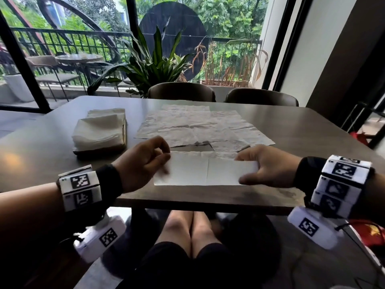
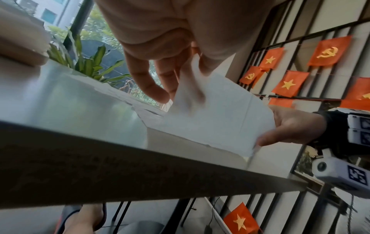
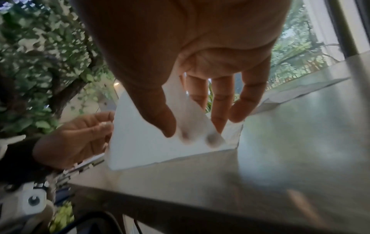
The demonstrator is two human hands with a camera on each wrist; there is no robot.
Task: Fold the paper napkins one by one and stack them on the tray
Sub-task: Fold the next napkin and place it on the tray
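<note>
A white paper napkin (image 1: 205, 171) is held just above the table's near edge, stretched flat with a crease down its middle. My left hand (image 1: 143, 161) pinches its left end between thumb and fingers (image 2: 158, 88). My right hand (image 1: 264, 168) pinches its right end, thumb on top and fingers underneath (image 3: 218, 109). The same napkin (image 2: 216, 117) (image 3: 144, 142) shows in both wrist views, lifted off the tabletop. A dark tray (image 1: 102, 150) at the left carries a stack of folded napkins (image 1: 100, 129). Several unfolded napkins (image 1: 200, 127) lie spread in the table's middle.
The grey table (image 1: 52, 161) has two dark chairs (image 1: 181, 91) at its far side, with a potted plant (image 1: 152, 65) and a window behind them. My knees show under the table's near edge. Red flags (image 2: 288, 83) hang on a wall to the right.
</note>
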